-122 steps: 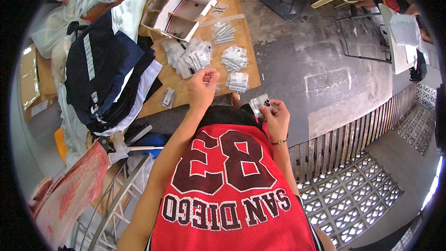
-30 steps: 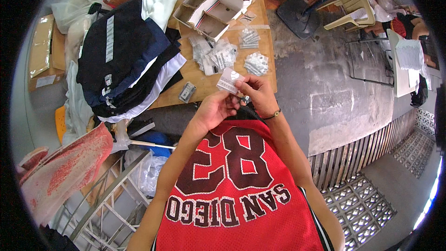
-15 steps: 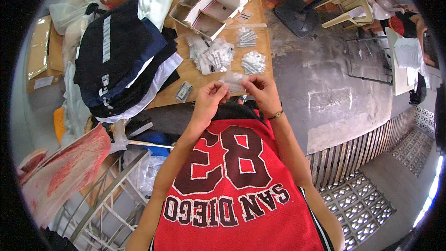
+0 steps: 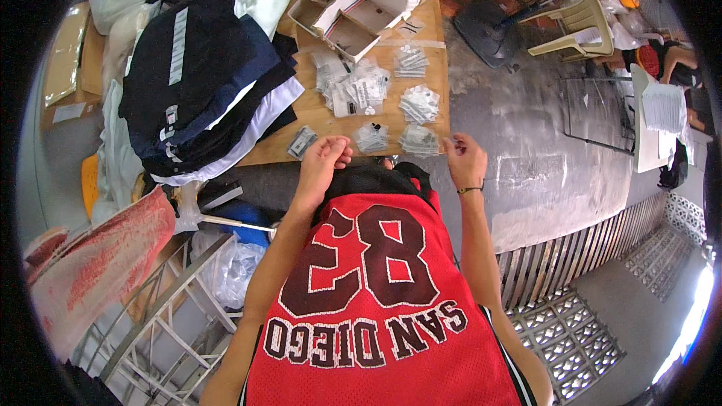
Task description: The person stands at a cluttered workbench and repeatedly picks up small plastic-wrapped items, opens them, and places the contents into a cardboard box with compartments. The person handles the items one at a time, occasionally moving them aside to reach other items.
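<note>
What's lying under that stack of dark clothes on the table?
White garments stick out beneath the dark clothes, resting on the wooden table. Anything further underneath is covered.

The contents of the small clear packets (image 4: 418, 104) on the desk (image 4: 320, 116) are being shown too small to be told. The desk's left part is being covered by a stack of folded garments (image 4: 203, 75). Whether anything is being pinched in the right hand (image 4: 466, 161) cannot be told. The seated person (image 4: 673, 60) at the right is being cut off by the dark rim.
</note>
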A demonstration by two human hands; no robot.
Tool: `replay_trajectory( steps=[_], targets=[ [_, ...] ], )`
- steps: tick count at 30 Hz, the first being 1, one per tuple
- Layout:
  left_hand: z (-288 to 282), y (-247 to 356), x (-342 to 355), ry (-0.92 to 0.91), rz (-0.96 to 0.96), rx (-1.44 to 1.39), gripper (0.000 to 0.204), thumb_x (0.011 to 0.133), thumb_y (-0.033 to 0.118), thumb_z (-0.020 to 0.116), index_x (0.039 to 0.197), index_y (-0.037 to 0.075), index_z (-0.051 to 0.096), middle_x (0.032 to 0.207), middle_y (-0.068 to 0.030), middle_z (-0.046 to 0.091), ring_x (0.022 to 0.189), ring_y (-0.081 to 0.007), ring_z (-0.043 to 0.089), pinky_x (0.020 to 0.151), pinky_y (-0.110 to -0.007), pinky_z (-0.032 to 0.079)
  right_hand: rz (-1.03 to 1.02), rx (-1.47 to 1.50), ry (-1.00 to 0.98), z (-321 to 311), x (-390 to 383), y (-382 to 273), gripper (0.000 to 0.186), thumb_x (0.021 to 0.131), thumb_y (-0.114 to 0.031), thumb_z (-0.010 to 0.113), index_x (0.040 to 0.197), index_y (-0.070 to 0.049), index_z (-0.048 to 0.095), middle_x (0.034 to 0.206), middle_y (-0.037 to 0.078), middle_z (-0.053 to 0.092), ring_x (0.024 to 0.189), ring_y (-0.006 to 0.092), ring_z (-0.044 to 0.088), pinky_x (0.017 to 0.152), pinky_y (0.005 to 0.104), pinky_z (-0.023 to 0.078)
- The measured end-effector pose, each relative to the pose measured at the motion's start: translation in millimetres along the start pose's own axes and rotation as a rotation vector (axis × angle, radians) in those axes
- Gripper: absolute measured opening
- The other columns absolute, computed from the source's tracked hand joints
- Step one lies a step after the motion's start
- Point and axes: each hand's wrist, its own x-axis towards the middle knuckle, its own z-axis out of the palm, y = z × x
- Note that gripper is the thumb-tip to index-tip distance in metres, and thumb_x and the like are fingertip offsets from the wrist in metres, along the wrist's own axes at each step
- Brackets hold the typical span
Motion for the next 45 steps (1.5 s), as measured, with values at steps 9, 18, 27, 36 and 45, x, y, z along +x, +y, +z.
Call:
replay_trajectory(
  steps=[9, 18, 27, 36, 45],
  targets=[
    [-1.1, -7.4, 32.2, 0.188, 0.290, 0.388, 0.018, 0.092, 0.015, 0.069, 0.101, 0.000, 0.071, 0.087, -0.0083, 0.073, 0.077, -0.0153, 0.068, 0.072, -0.030, 0.053, -0.116, 0.218, -0.059, 14.3, 7.5, -32.3, 0.024, 0.084, -0.017, 0.076, 0.101, -0.001, 0.072, 0.089, 0.015, 0.072, 0.079, 0.0266, 0.071, 0.074, 0.0364, 0.056],
    [2.1, -12.4, 78.8, 0.358, 0.387, 0.501, 0.019, 0.089, 0.019, 0.071, 0.096, 0.001, 0.072, 0.085, -0.0133, 0.074, 0.078, -0.0228, 0.072, 0.072, -0.035, 0.055, -0.692, -0.194, -0.258, 82.4, 61.4, -131.3, 0.070, 0.072, -0.032, 0.083, 0.132, -0.009, 0.056, 0.133, 0.014, 0.054, 0.122, 0.0352, 0.051, 0.099, 0.0459, 0.047],
    [-15.7, -22.1, 54.6, 0.309, 0.328, 0.323, 0.019, 0.093, 0.017, 0.069, 0.102, 0.000, 0.072, 0.081, -0.0068, 0.072, 0.073, -0.0127, 0.067, 0.068, -0.030, 0.053, -0.720, -0.199, -0.247, 96.8, 65.7, -132.7, 0.044, 0.075, -0.015, 0.077, 0.117, -0.008, 0.065, 0.122, 0.012, 0.060, 0.112, 0.0326, 0.058, 0.092, 0.0418, 0.052],
    [-12.5, -20.9, 42.7, 0.107, 0.675, 0.844, 0.020, 0.086, 0.012, 0.069, 0.103, 0.003, 0.071, 0.111, -0.0135, 0.068, 0.111, -0.0300, 0.062, 0.096, -0.043, 0.050, -0.673, -0.122, -0.187, 104.0, 71.5, -131.3, 0.017, 0.082, -0.009, 0.071, 0.099, -0.012, 0.074, 0.103, 0.008, 0.068, 0.096, 0.0302, 0.066, 0.081, 0.0411, 0.054],
    [3.6, -27.2, 49.3, -0.095, 0.913, 0.974, 0.025, 0.080, 0.012, 0.072, 0.103, 0.003, 0.072, 0.127, -0.0136, 0.061, 0.126, -0.0337, 0.052, 0.106, -0.045, 0.044, -0.733, -0.116, -0.237, 104.0, 73.6, -129.2, 0.039, 0.077, -0.019, 0.077, 0.114, -0.013, 0.065, 0.115, 0.009, 0.063, 0.108, 0.0340, 0.060, 0.084, 0.0437, 0.054]
  ],
)
